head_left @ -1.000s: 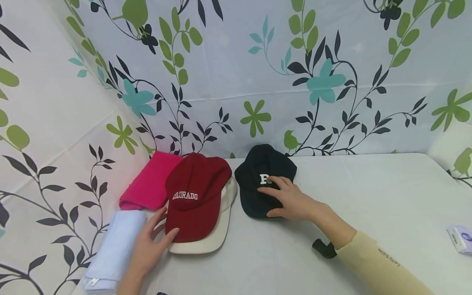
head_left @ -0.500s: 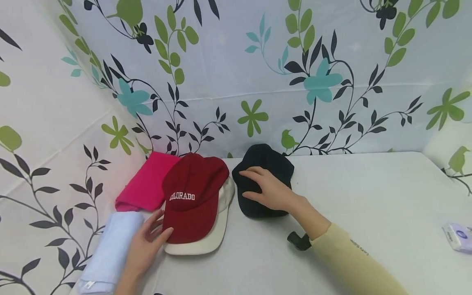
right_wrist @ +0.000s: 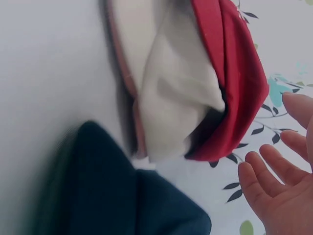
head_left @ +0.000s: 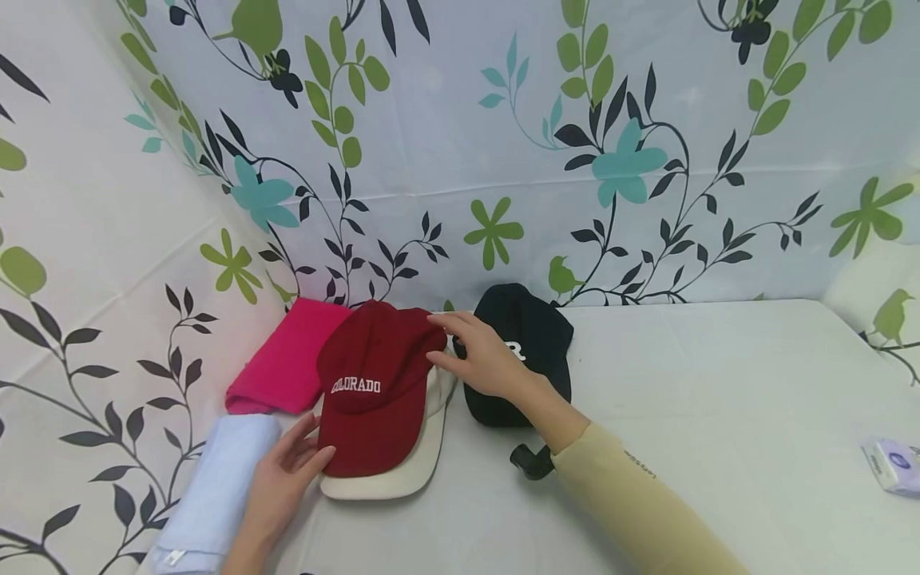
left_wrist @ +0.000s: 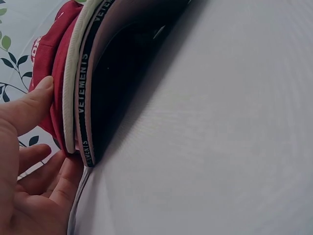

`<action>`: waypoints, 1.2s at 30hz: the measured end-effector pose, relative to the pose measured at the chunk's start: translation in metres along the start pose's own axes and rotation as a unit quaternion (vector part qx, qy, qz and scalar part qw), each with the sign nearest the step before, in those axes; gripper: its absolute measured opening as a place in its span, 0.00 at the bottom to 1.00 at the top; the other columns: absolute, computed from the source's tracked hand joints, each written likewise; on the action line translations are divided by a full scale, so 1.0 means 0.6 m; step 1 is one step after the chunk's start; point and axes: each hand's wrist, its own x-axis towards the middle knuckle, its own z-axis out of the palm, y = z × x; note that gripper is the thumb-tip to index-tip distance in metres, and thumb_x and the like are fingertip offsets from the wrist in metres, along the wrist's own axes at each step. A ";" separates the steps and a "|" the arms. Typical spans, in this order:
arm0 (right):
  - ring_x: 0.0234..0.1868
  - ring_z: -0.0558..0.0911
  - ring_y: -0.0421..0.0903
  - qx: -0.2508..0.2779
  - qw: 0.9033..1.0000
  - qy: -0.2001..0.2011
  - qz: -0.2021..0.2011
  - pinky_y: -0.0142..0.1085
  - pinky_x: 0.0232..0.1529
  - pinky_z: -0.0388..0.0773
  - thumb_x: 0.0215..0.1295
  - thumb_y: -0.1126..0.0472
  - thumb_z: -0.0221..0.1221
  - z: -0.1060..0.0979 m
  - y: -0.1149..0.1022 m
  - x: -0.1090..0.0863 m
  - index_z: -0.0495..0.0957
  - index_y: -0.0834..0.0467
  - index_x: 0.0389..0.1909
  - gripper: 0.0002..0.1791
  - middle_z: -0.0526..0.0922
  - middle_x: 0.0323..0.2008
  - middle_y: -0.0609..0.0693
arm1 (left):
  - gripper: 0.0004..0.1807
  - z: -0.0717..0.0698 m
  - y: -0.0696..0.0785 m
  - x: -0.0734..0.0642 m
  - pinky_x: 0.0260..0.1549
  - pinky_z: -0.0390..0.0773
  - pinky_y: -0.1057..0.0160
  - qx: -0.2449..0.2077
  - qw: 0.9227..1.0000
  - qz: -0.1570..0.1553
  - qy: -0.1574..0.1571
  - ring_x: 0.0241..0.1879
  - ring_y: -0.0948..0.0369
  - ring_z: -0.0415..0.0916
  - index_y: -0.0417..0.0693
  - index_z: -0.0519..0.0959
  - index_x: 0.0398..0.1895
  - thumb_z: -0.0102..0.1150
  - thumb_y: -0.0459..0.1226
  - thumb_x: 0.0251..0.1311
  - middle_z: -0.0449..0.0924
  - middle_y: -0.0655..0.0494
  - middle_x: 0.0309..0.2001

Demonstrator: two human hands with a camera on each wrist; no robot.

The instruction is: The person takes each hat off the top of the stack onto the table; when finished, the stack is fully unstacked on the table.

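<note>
A red baseball cap (head_left: 381,391) lettered COLORADO lies over a cream cap (head_left: 402,479). From the left wrist view, a pinkish underside with a black VETEMENTS band (left_wrist: 84,88) shows beneath these two. My left hand (head_left: 283,479) holds the stack's left side, thumb on the red brim and fingers around its edge. My right hand (head_left: 477,351) reaches toward the red crown, fingers spread and gently bent, holding nothing. Under that hand's wrist sits a dark baseball cap (head_left: 513,403) with a white letter, partly hidden by the hand.
Behind the stack, at left, lies a folded bright pink cloth (head_left: 287,367). A folded light blue towel (head_left: 219,487) is beside my left forearm. At the far right of the white table (head_left: 704,431) stands a small white and purple pack (head_left: 891,465). Patterned fabric hangs behind.
My right hand has moved left from the dark cap to the red cap's right side, uncovering part of the white letter. My left hand stays on the stack.
</note>
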 end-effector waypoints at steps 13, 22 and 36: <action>0.53 0.78 0.48 0.043 0.997 0.006 0.058 0.34 0.52 0.79 0.68 0.58 0.66 0.036 -0.024 0.055 0.73 0.61 0.67 0.29 0.76 0.53 0.55 | 0.38 -0.012 0.001 0.007 0.48 0.73 0.79 0.017 0.996 -0.084 -0.025 0.48 0.75 0.74 0.37 0.64 0.74 0.67 0.39 0.65 0.70 0.38 0.67; 0.52 0.75 0.46 0.027 0.994 -0.014 0.105 0.31 0.46 0.79 0.68 0.54 0.65 0.057 -0.021 0.070 0.75 0.61 0.65 0.28 0.76 0.51 0.53 | 0.37 -0.016 0.004 0.013 0.48 0.74 0.78 -0.003 0.994 -0.108 -0.028 0.48 0.78 0.75 0.35 0.65 0.73 0.68 0.38 0.64 0.72 0.40 0.67; 0.43 0.76 0.46 0.014 0.994 0.003 0.110 0.28 0.41 0.78 0.69 0.61 0.64 0.069 -0.033 0.075 0.78 0.65 0.61 0.22 0.79 0.42 0.53 | 0.35 -0.013 -0.003 0.009 0.47 0.77 0.75 -0.087 0.993 -0.076 -0.019 0.47 0.72 0.77 0.27 0.65 0.71 0.67 0.29 0.63 0.82 0.74 0.46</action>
